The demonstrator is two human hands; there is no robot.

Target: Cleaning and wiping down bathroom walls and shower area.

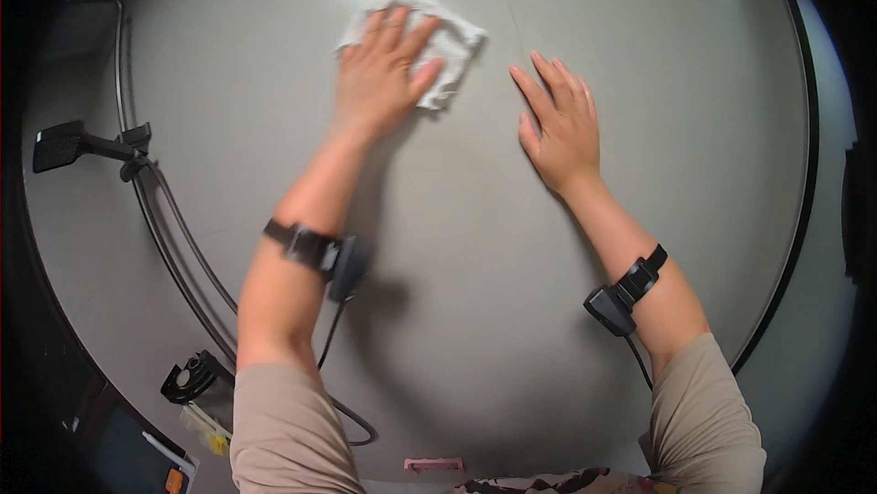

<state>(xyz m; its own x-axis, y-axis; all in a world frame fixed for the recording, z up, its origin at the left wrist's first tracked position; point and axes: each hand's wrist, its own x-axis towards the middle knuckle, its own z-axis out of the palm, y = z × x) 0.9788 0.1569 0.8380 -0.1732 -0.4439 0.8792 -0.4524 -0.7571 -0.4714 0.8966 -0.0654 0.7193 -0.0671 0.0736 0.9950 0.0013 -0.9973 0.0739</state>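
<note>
Clearly, the crumpled white cloth (pixel 459 35) lies at twelve o'clock on the pale grey surface (pixel 475 284), partly under the left hand (pixel 379 75). That hand is palm down with its fingers fanned out, pressing the cloth flat rather than gripping it; most of the cloth shows from twelve to four o'clock of the knuckles. At two o'clock, well clear of the cloth, the right hand (pixel 566 136) is open and has hold of nothing, its fingers slightly parted; I cannot tell how firmly it touches the surface. A black strap (pixel 306 245) with a small dark module circles the left forearm, and another strap (pixel 639 282) the right.

Between nine and ten o'clock, a black shower-type head (pixel 59 147) sits in a bracket (pixel 137 141) on a slim bent tube (pixel 120 55); a grey hose (pixel 183 229) runs down from there and passes behind the left sleeve (pixel 288 430). At eight o'clock is a black clip-like holder (pixel 187 380), its contents unclear. Below it, a white pen-like stick (pixel 167 450) and an orange block (pixel 174 480) lie on a dark panel. A pink handle-shaped piece (pixel 434 465) is at six o'clock.
</note>
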